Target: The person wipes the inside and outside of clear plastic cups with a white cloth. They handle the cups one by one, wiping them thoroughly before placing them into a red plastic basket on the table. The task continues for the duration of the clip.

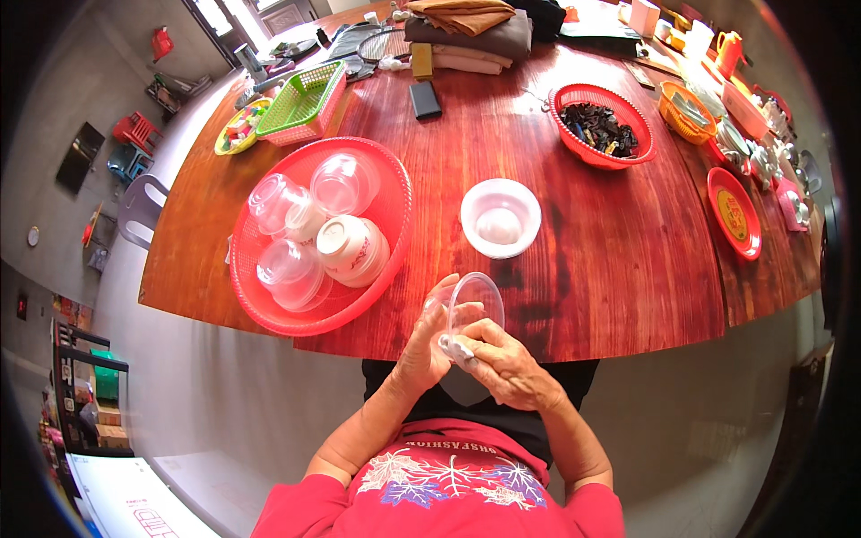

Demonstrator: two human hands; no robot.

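Sideways, the clear bowl [482, 300] opens rightward, rim upright, left hand [425, 345] clasping it, right hand [509, 369] pinching cloth [457, 350].

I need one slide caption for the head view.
At a wooden table, the left hand holds a clear bowl while the right hand presses a white cloth to it.

It looks like a home: folded cloth [471, 38] and a racket [384, 45] lie by the tabletop's [592, 278] far edge, dishes [734, 140] toward its right, a plastic chair [142, 211] past its left.
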